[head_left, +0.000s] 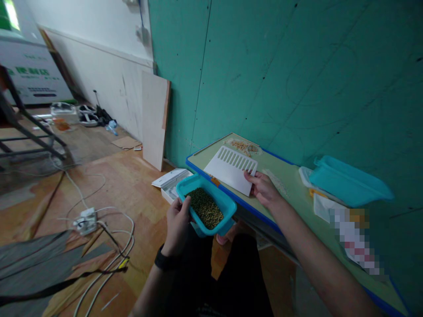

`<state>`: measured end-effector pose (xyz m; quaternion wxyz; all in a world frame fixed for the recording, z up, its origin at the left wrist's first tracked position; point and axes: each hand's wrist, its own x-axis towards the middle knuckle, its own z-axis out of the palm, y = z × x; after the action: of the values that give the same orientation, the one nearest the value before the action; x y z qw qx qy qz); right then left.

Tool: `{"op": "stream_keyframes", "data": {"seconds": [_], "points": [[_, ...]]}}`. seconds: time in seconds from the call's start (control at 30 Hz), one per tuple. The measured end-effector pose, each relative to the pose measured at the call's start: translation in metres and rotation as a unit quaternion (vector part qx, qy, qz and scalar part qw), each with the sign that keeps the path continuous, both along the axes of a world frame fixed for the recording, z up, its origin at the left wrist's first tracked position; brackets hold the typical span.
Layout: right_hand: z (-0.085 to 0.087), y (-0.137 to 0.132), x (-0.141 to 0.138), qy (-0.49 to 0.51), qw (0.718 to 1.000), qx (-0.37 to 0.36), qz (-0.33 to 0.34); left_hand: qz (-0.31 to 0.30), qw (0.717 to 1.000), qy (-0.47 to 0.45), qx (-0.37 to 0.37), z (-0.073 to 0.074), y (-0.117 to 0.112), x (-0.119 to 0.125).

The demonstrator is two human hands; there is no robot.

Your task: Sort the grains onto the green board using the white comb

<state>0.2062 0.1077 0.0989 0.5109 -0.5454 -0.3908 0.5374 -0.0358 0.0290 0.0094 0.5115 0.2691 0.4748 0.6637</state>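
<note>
My left hand [177, 222] grips the near rim of a teal plastic tray [220, 199] filled with green beans [205, 208], holding it just below the table's blue front edge. My right hand [263, 188] pinches the corner of a white flat scraper with slots along its far edge [230, 168], which lies on the green tabletop [291, 185]. A small heap of mixed tan grains [243, 146] sits at the table's far corner by the wall.
A second teal tray [346, 181] rests on white containers at the table's right. A green wall stands behind. On the wooden floor lie a white box [169, 180], a power strip with cables [86, 220], and a leaning board [154, 119].
</note>
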Motion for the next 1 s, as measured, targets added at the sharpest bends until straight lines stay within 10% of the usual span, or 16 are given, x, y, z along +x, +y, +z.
{"op": "stream_keyframes", "data": {"seconds": [1.0], "points": [[0.0022,-0.0029,-0.0054,-0.002,1.0,-0.014,-0.001,0.008,1.0,0.006,0.002,0.0001,0.0013,0.0027]]}}
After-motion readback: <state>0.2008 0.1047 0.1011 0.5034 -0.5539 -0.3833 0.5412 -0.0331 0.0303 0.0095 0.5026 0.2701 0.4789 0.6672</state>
